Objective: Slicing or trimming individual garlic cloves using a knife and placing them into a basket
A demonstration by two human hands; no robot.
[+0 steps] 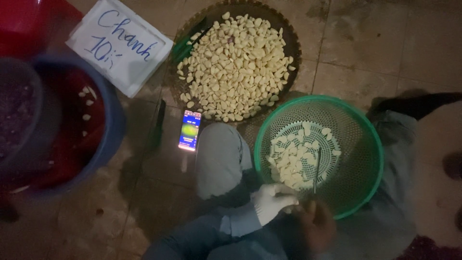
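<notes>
I see the gloved left hand pinching a garlic clove at the green basket rim; right hand grips a thin knife (dim light): a slip could nick fingers.

Red tub, upper left corner: cut by frame edge. Blue basin, left edge: cropped, contents dim. Right hand, bottom centre: dark, blurred, grip unclear. Clove under the gloved left hand: mostly hidden. Phone screen, centre left: too small to read.
</notes>
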